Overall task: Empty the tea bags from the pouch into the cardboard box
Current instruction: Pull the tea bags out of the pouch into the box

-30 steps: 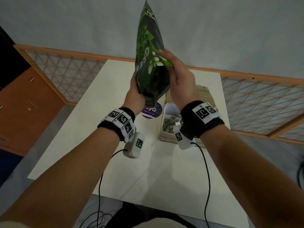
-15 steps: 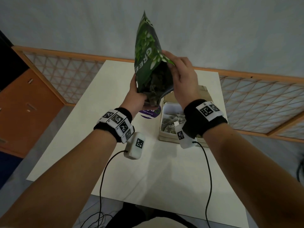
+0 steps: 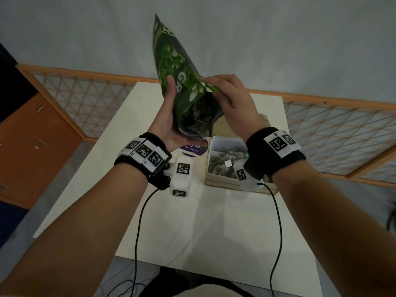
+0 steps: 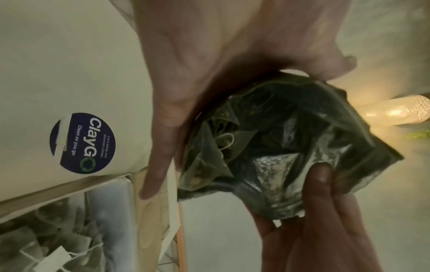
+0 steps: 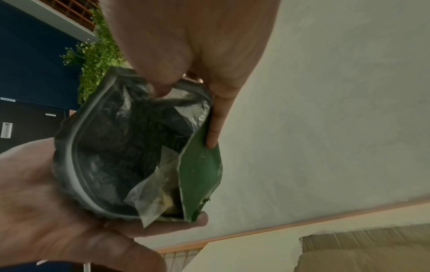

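Hands [image 3: 169,125] [image 3: 233,106] gripping upturned pouch [image 3: 177,67] rim, mouth beside cardboard box [image 3: 222,183] edge

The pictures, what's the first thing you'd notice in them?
The tall, shiny green foil pouch, held upside down in the air above the white table, stands out first. The left hand cups its open mouth from below while the right hand pinches the rim, and mesh tea bags still sit inside. Below, to the right, the open cardboard box already holds a pile of tea bags.
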`<action>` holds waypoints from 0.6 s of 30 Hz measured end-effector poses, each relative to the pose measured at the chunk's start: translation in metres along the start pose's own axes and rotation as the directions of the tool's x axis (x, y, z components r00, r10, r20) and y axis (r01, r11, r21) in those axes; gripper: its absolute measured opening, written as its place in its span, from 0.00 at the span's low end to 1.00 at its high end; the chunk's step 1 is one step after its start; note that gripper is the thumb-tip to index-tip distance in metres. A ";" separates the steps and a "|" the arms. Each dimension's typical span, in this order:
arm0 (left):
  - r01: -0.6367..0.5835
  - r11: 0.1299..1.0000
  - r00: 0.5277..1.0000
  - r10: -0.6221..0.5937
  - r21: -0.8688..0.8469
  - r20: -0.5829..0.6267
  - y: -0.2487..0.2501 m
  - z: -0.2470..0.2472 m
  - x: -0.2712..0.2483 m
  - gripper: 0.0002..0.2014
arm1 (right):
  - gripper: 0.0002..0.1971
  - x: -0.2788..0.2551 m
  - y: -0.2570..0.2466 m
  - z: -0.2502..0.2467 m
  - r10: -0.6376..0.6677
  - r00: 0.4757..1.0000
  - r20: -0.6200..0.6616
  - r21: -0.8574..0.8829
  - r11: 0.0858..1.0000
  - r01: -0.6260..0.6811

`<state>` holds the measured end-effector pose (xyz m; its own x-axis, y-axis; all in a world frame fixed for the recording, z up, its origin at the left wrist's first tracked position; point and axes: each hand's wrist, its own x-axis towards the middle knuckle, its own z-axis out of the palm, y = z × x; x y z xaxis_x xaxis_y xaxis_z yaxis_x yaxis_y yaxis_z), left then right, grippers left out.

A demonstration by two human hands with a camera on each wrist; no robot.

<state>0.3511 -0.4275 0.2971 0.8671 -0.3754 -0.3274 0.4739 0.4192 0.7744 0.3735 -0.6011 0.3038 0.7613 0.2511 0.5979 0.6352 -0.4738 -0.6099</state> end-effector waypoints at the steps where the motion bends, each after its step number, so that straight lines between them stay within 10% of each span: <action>1: 0.012 1.000 1.000 -0.012 0.017 -0.010 0.001 0.001 0.000 0.43 | 0.18 -0.001 0.002 0.001 0.009 1.000 0.015 0.009 1.000 -0.009; 18: -0.046 0.998 0.991 0.050 0.032 -0.125 -0.005 -0.003 -0.003 0.28 | 0.10 -0.026 -0.008 0.012 0.081 0.985 -0.154 0.074 0.995 -0.070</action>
<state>0.3463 -0.4262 0.2931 0.9019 -0.2476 -0.3538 0.4284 0.4096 0.8054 0.3502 -0.5933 0.2871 0.7810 0.0794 0.6194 0.5883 -0.4265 -0.6871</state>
